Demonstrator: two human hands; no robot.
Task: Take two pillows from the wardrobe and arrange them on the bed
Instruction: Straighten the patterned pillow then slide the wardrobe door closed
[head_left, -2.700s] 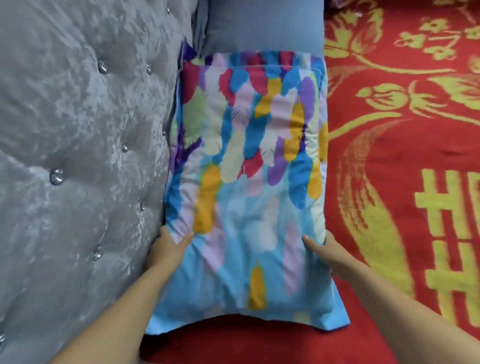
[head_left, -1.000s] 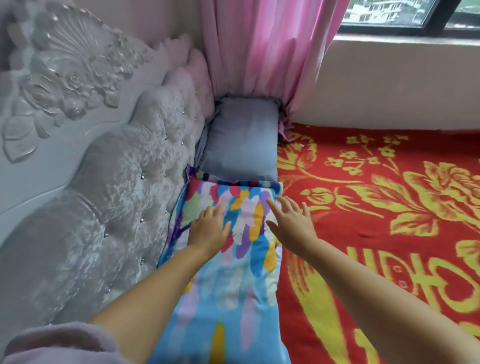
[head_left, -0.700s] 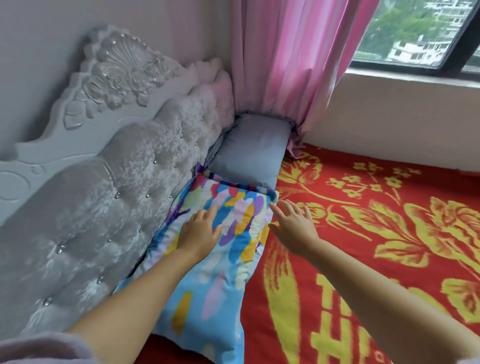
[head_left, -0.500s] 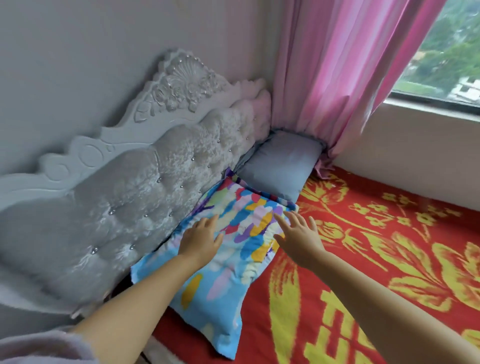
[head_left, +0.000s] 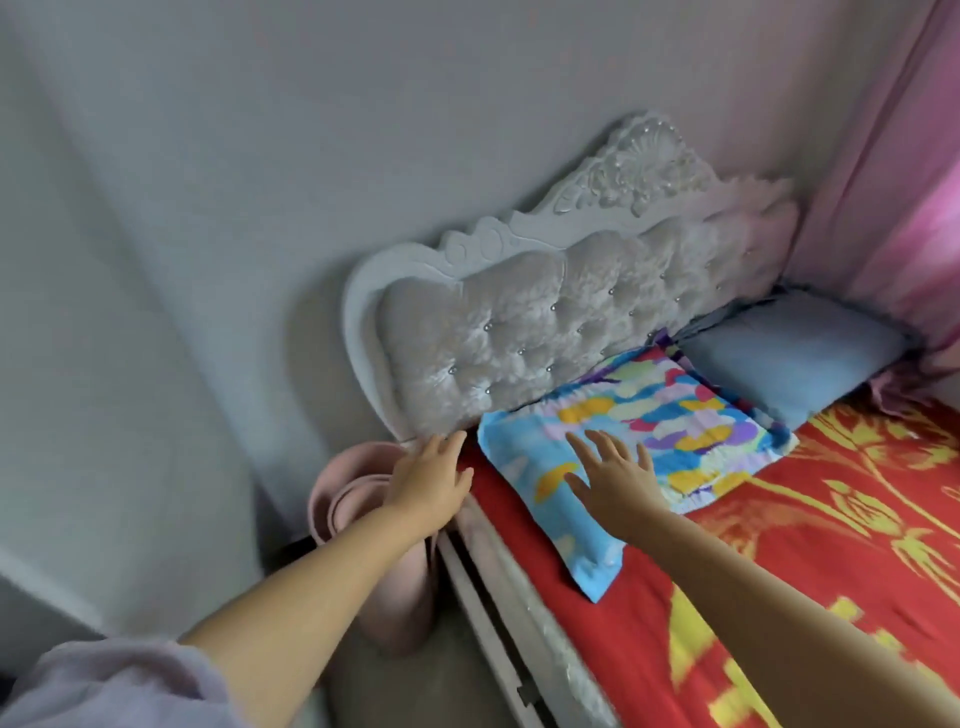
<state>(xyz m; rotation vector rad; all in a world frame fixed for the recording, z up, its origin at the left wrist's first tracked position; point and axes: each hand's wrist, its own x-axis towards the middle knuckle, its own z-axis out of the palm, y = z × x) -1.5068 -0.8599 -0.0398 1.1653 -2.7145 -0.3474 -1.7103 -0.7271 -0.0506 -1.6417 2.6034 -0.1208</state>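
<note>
A multicoloured feather-print pillow (head_left: 660, 431) lies flat on the bed (head_left: 810, 525), its long side against the tufted grey headboard (head_left: 545, 332). Beyond it, in the corner by the curtain, lies a plain blue-grey pillow (head_left: 795, 364). My right hand (head_left: 615, 478) hovers over the near end of the colourful pillow, fingers spread, holding nothing. My left hand (head_left: 428, 478) is off the pillow, at the bed's near corner by the headboard's lower edge, fingers apart and empty.
The bed wears a red cover with yellow patterns. A pink rounded bin or stool (head_left: 363, 525) stands on the floor between the bed frame (head_left: 498, 623) and the grey wall (head_left: 208, 260). A pink curtain (head_left: 893, 171) hangs at the far right.
Both hands have lifted off the colourful pillow and drawn back toward me. The left hand has moved to the bed's corner. The view has pulled back and swung left.
</note>
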